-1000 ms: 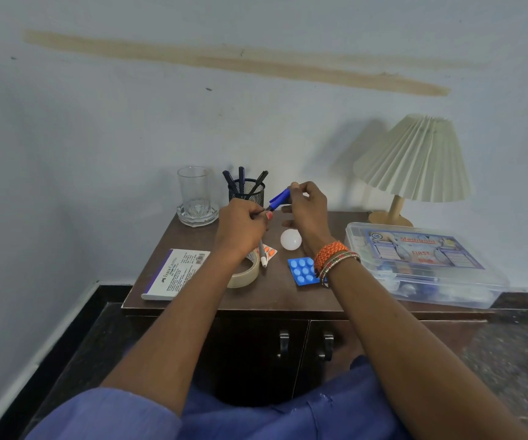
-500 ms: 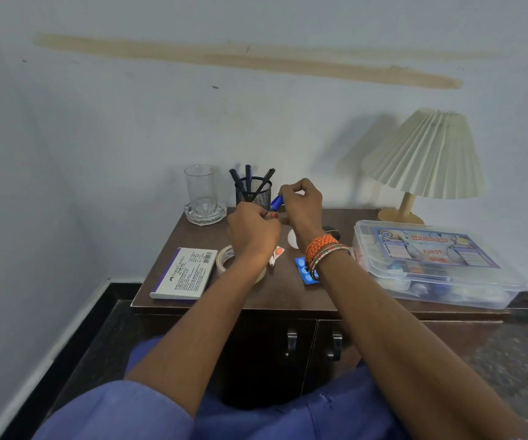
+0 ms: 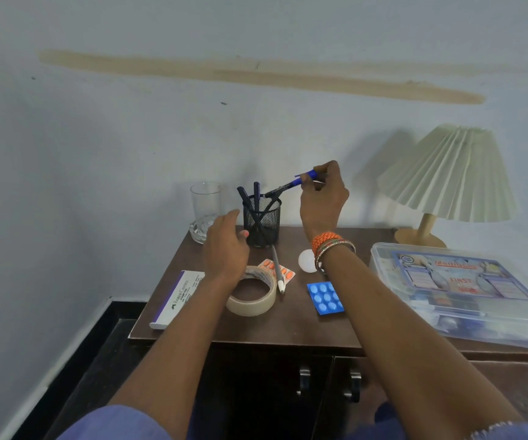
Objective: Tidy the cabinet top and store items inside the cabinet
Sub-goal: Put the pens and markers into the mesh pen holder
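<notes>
Here, slim blue pen (image 3: 300, 181), round mesh holder (image 3: 262, 221)

Dim, soft light; wide-angle edge distortion.

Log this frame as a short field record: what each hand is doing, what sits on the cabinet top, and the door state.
right hand: pinches a blue pen, tip angled down toward the mesh pen holder
left hand: fingers relaxed, holds nothing, above the tape roll
cabinet top: glass, white box, orange pill strip, loose pen, white ball, blue pill strip, first aid box, lamp
cabinet doors: shut
</notes>
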Demonstrator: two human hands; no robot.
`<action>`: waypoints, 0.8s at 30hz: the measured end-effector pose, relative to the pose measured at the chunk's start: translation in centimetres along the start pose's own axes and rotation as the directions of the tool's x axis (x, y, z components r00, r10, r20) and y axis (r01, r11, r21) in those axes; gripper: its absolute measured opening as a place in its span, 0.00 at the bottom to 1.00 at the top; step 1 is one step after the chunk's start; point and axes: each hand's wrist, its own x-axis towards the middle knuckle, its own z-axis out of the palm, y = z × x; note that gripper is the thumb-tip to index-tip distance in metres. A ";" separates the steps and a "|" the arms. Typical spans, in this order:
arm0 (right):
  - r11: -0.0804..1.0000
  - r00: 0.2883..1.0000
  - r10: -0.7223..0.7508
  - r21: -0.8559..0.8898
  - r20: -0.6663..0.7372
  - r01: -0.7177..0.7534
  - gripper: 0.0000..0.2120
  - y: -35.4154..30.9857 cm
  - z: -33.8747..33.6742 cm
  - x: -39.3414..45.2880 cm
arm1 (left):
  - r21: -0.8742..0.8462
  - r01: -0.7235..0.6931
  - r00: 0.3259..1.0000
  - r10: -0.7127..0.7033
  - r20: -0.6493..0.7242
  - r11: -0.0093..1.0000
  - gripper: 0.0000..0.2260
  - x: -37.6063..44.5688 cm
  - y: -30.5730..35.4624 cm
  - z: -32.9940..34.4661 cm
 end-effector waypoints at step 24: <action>0.929 0.985 -0.022 -0.362 0.170 0.083 0.12 3.6 4.2 0.4 | 0.126 -0.158 0.985 0.148 0.087 0.979 0.15 1.1 -2.4 -0.5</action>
